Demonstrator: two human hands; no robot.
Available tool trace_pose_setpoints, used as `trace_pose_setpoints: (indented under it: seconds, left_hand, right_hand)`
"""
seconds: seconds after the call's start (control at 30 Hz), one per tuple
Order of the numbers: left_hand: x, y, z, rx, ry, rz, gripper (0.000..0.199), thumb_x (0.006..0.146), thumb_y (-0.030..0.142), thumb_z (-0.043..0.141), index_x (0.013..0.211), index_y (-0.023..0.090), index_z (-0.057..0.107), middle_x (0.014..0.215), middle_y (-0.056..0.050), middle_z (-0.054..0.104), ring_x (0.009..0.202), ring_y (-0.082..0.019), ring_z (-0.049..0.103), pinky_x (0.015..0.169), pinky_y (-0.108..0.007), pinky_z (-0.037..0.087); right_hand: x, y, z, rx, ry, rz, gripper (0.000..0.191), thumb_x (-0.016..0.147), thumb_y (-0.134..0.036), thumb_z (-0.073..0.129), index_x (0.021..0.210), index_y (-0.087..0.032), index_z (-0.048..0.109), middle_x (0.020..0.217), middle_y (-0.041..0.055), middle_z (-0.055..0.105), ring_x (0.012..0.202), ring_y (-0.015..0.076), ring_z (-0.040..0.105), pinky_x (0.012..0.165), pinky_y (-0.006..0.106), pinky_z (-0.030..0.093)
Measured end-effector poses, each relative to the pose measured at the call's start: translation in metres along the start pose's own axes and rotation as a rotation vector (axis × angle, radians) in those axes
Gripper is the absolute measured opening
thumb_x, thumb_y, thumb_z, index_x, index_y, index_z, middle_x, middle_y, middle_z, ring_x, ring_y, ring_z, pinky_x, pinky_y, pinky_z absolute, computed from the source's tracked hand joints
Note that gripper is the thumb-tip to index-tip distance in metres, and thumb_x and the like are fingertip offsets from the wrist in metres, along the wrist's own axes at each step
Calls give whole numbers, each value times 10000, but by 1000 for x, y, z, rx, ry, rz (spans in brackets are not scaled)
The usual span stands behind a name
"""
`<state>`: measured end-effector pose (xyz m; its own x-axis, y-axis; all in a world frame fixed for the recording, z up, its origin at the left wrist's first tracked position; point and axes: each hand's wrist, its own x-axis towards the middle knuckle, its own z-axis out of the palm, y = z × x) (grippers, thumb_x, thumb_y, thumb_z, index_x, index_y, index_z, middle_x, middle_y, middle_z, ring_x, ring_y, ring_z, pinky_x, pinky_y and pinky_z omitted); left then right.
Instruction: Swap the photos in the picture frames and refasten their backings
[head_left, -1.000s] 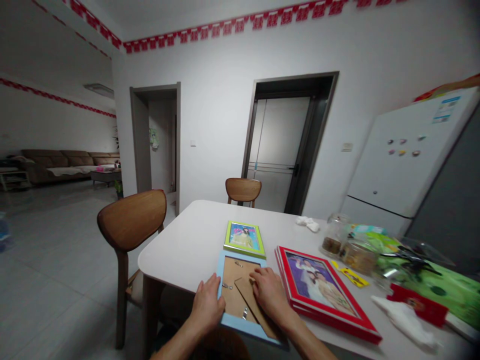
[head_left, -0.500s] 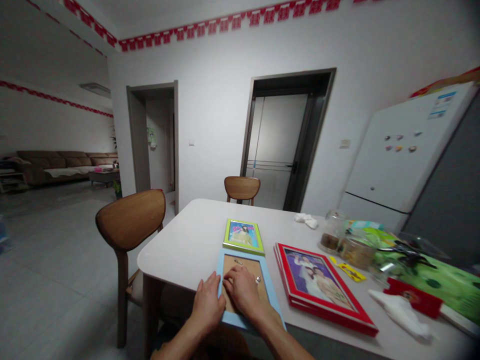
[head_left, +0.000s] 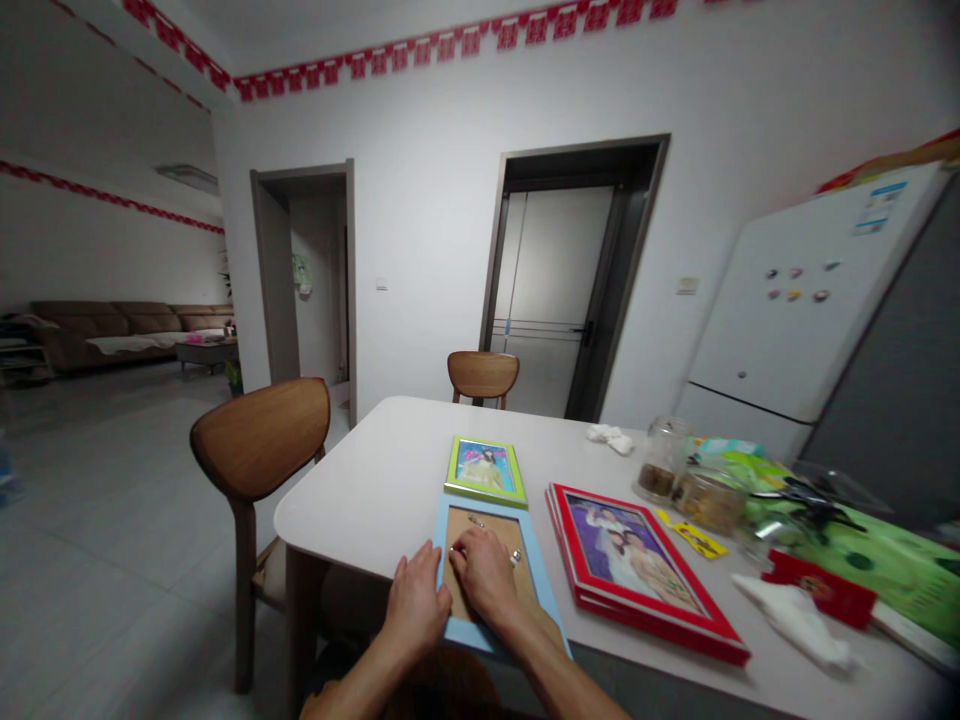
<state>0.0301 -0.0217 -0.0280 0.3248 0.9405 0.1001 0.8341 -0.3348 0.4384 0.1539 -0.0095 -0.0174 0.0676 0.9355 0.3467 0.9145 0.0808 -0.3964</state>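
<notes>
A light blue picture frame (head_left: 536, 575) lies back side up at the table's near edge, with a brown backing board (head_left: 463, 590) inside it. My left hand (head_left: 418, 595) holds the frame's left side, its fingers close together along the edge. My right hand (head_left: 484, 575) is over the board with fingers curled and fingertips pinched near the board's left edge; what they grip, if anything, is too small to make out. Small metal pieces show at the top (head_left: 477, 521) and right (head_left: 515, 557) of the board. Just beyond lies a green picture frame (head_left: 517, 488) with a photo facing up.
To the right, red picture frames (head_left: 577, 570) lie stacked, photo up. Farther right are glass jars (head_left: 664, 465), a yellow packet (head_left: 699, 541), a red envelope (head_left: 821, 590), crumpled white tissue (head_left: 795, 620) and green bags. Wooden chairs (head_left: 262, 440) stand left of and behind the white table (head_left: 352, 490).
My right hand's fingertips have shifted slightly right and up over the board. My left hand stays on the frame's left side. The view has moved very slightly.
</notes>
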Motion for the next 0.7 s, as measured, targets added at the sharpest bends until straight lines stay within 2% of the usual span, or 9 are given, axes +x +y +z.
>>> trace_pose_setpoints:
  seconds: [0.2,0.37,0.5,0.6,0.7]
  left_hand:
    - [-2,-2,1,-8,13,25,544,693,169,370,1234,120,360,1314,-64,339,1209,-158,273,1015,-305,138]
    - [-1,-2,1,16,5,18,536,696,183,368,1230,127,366,1312,-62,344,1205,-158,281,1013,-315,153]
    - [1,-1,1,22,3,15,534,693,184,372,1224,135,373,1304,-65,357,1198,-160,297,1008,-319,166]
    - [2,-1,2,30,9,10,535,688,175,372,1221,135,377,1299,-67,365,1195,-163,302,1007,-324,164]
    - [1,-1,2,33,15,10,535,686,171,370,1220,142,379,1296,-68,370,1192,-164,308,1006,-330,167]
  right_hand:
    - [-9,22,-22,153,-70,-44,267,736,-231,408,888,-165,618,932,62,617,889,139,542,811,232,371]
    - [-35,32,-46,341,-309,-117,259,595,-154,511,815,-192,643,1140,69,504,1068,170,453,919,286,316]
    - [-42,34,-52,396,-426,-107,267,566,-125,519,783,-203,653,1219,69,429,1139,174,385,951,305,281]
    - [-41,35,-46,407,-425,-97,209,561,-149,552,729,-197,666,1223,68,421,1143,185,375,963,308,254]
    - [-40,36,-38,364,-341,-95,137,579,-193,562,666,-203,666,1181,57,463,1123,197,388,963,327,243]
